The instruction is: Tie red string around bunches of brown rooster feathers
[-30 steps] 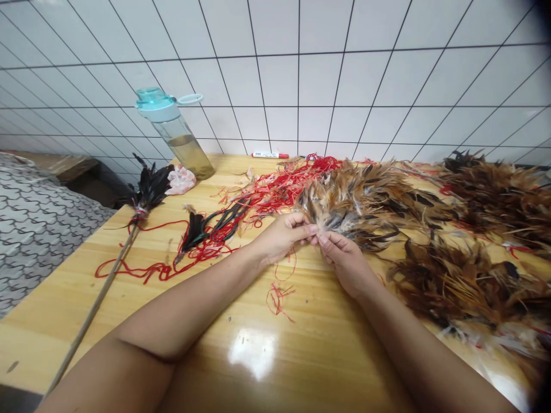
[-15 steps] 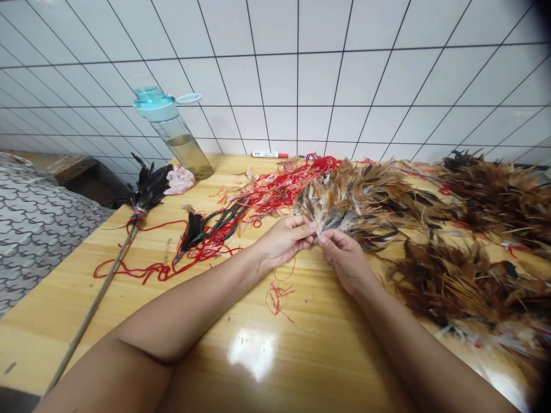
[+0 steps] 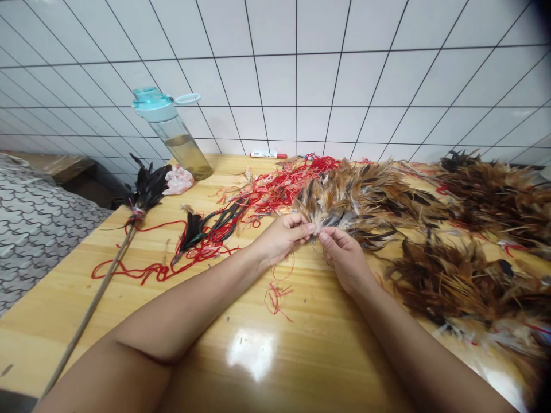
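Left hand [image 3: 286, 240] and right hand [image 3: 345, 256] meeting at a feather tuft [image 3: 317, 223] over the desk [image 3: 331, 350]

With 12 o'clock pointing at the tiled wall [image 3: 318, 80] and the fingertips marking the centre, both hands are pinching the tuft's pale ends between thumb and fingers. The tuft is sitting right at the near edge of a brown feather pile [image 3: 374, 198], which is spreading toward 2 o'clock; whether the two are joined cannot be told. Two darker heaps are crowding the right: one [image 3: 499, 198] just above 3 o'clock, another [image 3: 469, 281] just below it, near the right forearm. A red string tangle [image 3: 297, 178] is filling 11 to 12, leaving little room before the wall, where a marker [image 3: 268, 155] is lying at 11. Scissors [image 3: 224, 219] are resting at 9, and a bottle [image 3: 183, 143] is standing at 10. Farther toward 9, a black feather duster [image 3: 148, 183] is lying near the desk's left edge, its stick reaching down to 8. The widest open room is stretching toward 6 between the forearms, with thread scraps [image 3: 278, 298] lying at 7
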